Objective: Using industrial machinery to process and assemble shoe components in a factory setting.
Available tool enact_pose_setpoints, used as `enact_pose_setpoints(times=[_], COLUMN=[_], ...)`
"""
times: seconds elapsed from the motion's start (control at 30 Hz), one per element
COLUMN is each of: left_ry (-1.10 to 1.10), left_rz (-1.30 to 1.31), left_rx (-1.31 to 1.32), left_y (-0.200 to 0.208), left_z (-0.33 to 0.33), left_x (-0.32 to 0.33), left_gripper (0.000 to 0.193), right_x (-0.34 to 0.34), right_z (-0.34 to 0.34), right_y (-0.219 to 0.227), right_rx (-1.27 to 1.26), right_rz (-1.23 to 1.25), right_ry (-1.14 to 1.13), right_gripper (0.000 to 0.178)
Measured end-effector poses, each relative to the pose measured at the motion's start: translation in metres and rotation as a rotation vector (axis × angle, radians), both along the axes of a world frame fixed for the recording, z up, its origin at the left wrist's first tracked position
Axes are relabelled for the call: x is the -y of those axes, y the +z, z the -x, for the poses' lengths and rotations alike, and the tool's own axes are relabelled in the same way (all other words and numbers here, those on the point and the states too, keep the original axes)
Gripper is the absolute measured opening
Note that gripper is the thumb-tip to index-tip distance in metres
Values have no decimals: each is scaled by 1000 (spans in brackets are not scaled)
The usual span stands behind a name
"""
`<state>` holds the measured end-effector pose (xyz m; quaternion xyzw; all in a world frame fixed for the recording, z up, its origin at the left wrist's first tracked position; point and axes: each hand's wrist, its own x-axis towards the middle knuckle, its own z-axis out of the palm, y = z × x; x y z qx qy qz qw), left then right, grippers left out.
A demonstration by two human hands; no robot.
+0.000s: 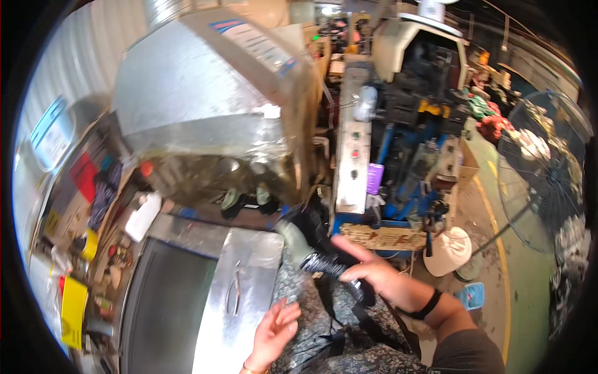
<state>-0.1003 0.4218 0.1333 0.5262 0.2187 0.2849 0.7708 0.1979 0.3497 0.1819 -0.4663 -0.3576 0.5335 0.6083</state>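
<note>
R hand (374, 274) is clenched round a black ribbed hose (333, 269), index finger stretched out toward the left, other fingers wrapped over the hose where it joins a grey-green nozzle (293, 240). Black band (428, 305) on that wrist. The hose runs from the nozzle down to the right, under the R hand, w/ black straps hanging below it over a patterned dark cloth (349, 330) at bottom centre.

L hand (274, 333) is released, fingers spread, holding nothing; it hovers just beside the right edge of a shiny metal lid (240, 293) w/ a small handle, over the cloth. Can't tell if it touches the lid.

Above: a big sheet-metal hood (199, 93), tilted, w/ a grimy clear part below it. Left of the lid, a dark panel (162, 305). Far left, a cluttered surface (112, 249) w/ a white bottle (143, 215), yellow bits, red & blue items. Centre-right: a blue machine (405, 156) w/ a grey control strip (352, 156) & a purple cup (374, 178). White bucket (448, 249) on the floor, large fan (542, 174) at far right.
</note>
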Motion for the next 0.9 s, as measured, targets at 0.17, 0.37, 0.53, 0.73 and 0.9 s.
enact_pose_setpoints(times=[0.17, 0.37, 0.53, 0.73, 0.9], left_ry=[-35, 138, 90, -22, -152], left_rz=[-44, -68, -191, -334, -442], left_rx=[-283, -494, -558, -575, -760], left_y=[-29, -54, -46, -40, -24], left_z=[31, 49, 37, 17, 4], left_x=[23, 33, 34, 39, 41], left_gripper=[39, 32, 33, 30, 31], right_x=[32, 43, 45, 55, 66], right_z=[-159, -282, -314, -333, -338], right_y=[60, 100, 117, 130, 123], right_rx=[775, 1560, 1635, 1358, 1563], right_rz=[-181, 652, 821, 778, 695], right_ry=[-562, -1049, -1008, -760, -812], right_gripper=[81, 77, 79, 85, 80])
